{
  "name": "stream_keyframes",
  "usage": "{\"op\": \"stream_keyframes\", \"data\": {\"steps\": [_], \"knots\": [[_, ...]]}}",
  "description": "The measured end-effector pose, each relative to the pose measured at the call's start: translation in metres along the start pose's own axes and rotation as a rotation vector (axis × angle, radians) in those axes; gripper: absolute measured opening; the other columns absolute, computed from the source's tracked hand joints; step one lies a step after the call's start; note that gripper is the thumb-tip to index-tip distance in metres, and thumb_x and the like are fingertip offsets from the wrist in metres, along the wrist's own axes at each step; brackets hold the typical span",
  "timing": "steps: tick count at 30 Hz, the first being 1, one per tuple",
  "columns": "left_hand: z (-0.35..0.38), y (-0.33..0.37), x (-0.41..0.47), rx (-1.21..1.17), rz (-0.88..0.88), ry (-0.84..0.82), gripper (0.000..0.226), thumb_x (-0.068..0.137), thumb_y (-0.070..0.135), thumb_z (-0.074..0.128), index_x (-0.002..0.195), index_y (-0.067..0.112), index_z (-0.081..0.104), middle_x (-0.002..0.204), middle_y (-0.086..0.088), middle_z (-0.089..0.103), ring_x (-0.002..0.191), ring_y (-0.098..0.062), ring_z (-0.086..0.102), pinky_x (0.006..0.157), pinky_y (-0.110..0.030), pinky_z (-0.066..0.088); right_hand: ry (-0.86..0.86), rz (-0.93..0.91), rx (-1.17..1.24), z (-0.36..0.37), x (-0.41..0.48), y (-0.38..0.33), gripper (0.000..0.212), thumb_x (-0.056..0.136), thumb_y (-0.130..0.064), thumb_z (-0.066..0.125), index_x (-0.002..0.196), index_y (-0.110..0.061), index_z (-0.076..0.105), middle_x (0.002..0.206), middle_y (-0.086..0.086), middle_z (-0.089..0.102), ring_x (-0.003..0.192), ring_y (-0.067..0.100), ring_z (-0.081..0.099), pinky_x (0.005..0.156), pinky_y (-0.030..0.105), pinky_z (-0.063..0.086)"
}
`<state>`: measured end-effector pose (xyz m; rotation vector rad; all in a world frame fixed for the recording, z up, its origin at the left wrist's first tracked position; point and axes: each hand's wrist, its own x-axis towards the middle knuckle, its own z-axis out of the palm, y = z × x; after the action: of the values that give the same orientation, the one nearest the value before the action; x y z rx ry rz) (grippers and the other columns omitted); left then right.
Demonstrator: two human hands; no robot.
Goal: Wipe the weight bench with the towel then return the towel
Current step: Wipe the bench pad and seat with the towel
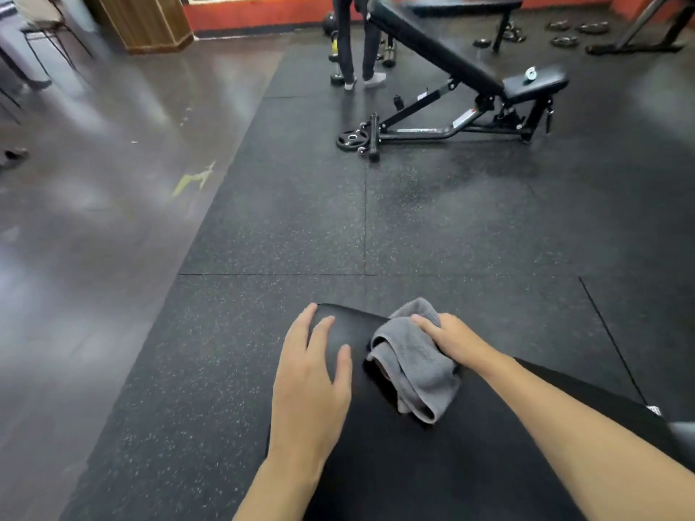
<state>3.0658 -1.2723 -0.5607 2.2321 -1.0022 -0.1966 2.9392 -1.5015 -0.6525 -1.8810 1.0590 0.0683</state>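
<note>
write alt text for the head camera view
A person's right hand presses a bunched gray towel onto a black weight bench, while the left hand rests flat beside it. A second bench stands on the rubber floor beyond.

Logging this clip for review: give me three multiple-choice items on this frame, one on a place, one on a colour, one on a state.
1. Where does the towel lie?
A. On the floor mat
B. On the near bench pad
C. On the far bench

2. What colour is the towel?
A. Grey
B. Red
C. White

3. How is the left hand?
A. Gripping the towel
B. Closed in a fist
C. Flat and open on the pad

Answers: 1 B, it sits bunched on the black pad under the right hand. 2 A, the cloth is grey. 3 C, its fingers are spread and hold nothing.
</note>
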Motion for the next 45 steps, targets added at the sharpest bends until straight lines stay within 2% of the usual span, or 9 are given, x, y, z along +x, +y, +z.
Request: {"op": "stream_keyframes", "data": {"steps": [3,6,12,16,20,25,31,37,45], "knots": [[0.039,0.014,0.011,0.254,0.111,-0.152,0.046,0.102,0.034,0.051,0.144,0.015,0.054,0.158,-0.002,0.045,0.153,-0.02,0.031,0.129,-0.035,0.01,0.011,0.108,0.056,-0.036,-0.015,0.072,0.032,0.1,-0.052,0.051,0.089,-0.038,0.077,0.093,-0.012,0.079,0.097,0.01,0.072,0.086,0.029,0.055],[0.065,0.022,0.02,0.54,0.227,-0.259,0.048,0.098,0.036,0.054,0.14,0.012,0.059,0.156,-0.011,0.05,0.151,-0.029,0.037,0.126,-0.052,0.022,0.006,0.138,0.033,-0.04,-0.013,0.088,0.026,0.095,-0.054,0.05,0.098,-0.036,0.068,0.103,-0.01,0.073,0.102,0.018,0.066,0.089,0.036,0.05],[0.089,0.027,0.033,0.778,0.291,-0.243,0.054,0.097,0.035,0.034,0.131,0.005,0.063,0.136,-0.017,0.064,0.137,-0.038,0.053,0.118,-0.059,0.034,0.117,-0.215,-0.155,0.006,-0.003,0.019,0.046,0.095,-0.065,0.035,0.089,-0.022,0.052,0.088,-0.002,0.065,0.089,0.023,0.057,0.068,0.034,0.035],[0.12,0.039,0.043,0.844,0.286,-0.248,0.042,0.1,0.03,0.033,0.114,0.009,0.066,0.108,-0.01,0.069,0.116,-0.035,0.062,0.116,-0.058,0.034,0.187,-0.334,-0.166,0.011,-0.001,0.013,0.046,0.106,-0.047,0.036,0.085,-0.012,0.056,0.088,0.001,0.065,0.085,0.025,0.057,0.083,0.039,0.04],[0.166,0.06,0.044,0.862,0.323,-0.259,0.041,0.099,0.029,0.029,0.087,0.012,0.064,0.083,-0.01,0.066,0.085,-0.035,0.062,0.104,-0.057,0.043,0.177,-0.257,-0.139,-0.006,0.005,0.066,0.045,0.106,-0.045,0.039,0.083,-0.01,0.056,0.083,0.002,0.066,0.081,0.023,0.056,0.106,0.04,0.034],[0.206,0.074,0.041,0.922,0.343,-0.284,0.04,0.101,0.033,0.03,0.076,0.013,0.054,0.075,-0.009,0.058,0.076,-0.033,0.053,0.084,-0.049,0.042,0.172,-0.078,-0.125,-0.052,-0.004,0.193,0.038,0.105,-0.04,0.044,0.083,-0.012,0.057,0.08,0.0,0.063,0.082,0.019,0.058,0.112,0.039,0.03],[0.215,0.066,0.04,0.968,0.37,-0.194,0.045,0.103,0.038,0.031,0.074,0.011,0.05,0.07,-0.008,0.05,0.072,-0.03,0.046,0.081,-0.047,0.038,0.181,0.138,-0.093,-0.11,-0.016,0.321,0.035,0.107,-0.041,0.035,0.119,-0.039,0.068,0.12,-0.018,0.07,0.119,0.011,0.059,0.123,0.044,0.019],[0.219,0.067,0.041,1.017,0.366,-0.186,0.046,0.102,0.038,0.031,0.073,0.01,0.051,0.069,-0.009,0.052,0.072,-0.031,0.047,0.08,-0.047,0.038,0.248,0.113,-0.113,-0.084,0.002,0.282,0.038,0.103,-0.042,0.046,0.091,-0.011,0.065,0.085,0.007,0.069,0.092,0.029,0.063,0.089,0.045,0.046],[0.239,0.076,0.037,1.015,0.339,-0.138,0.034,0.098,0.026,0.034,0.07,0.011,0.047,0.066,-0.013,0.055,0.069,-0.035,0.048,0.078,-0.05,0.037,0.27,-0.298,-0.105,-0.038,0.006,0.178,0.046,0.101,-0.05,0.044,0.07,-0.016,0.049,0.066,-0.007,0.054,0.066,0.017,0.049,0.072,0.033,0.034]]}}
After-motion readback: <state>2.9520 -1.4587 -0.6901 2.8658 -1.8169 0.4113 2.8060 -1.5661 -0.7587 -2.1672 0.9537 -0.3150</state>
